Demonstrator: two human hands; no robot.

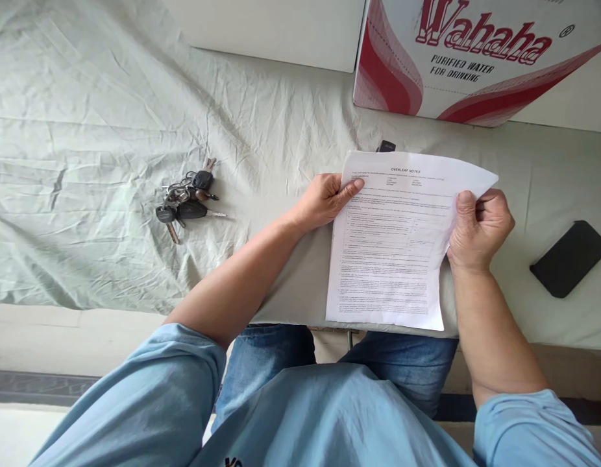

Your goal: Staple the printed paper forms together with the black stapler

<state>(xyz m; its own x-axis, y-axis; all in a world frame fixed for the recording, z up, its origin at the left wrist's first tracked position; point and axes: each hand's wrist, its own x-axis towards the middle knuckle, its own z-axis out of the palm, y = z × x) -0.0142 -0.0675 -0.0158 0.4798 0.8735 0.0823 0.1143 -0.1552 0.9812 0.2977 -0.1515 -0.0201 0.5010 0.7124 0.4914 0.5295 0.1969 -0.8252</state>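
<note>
Both hands pinch a printed sheet [388, 246] by its upper edges: left hand [324, 201] w/ thumb on top, right hand [478, 227] closed on the opposite edge; sheet lies over the table edge, above the lap. Risk: uneven pull could crease or tear it. Legible: "OVERLEAF NOTES" heading; carton [476, 58] reads "Wahaha, PURIFIED WATER FOR DRINKING"

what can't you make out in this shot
Head view only:
- Printed sheet, held by the left hand and right hand: body text too small to read.
- Small dark object: mostly hidden behind the sheet's top edge.
- Wahaha box: cut off by the top edge.
- Keys: bunched, count unclear.
</note>
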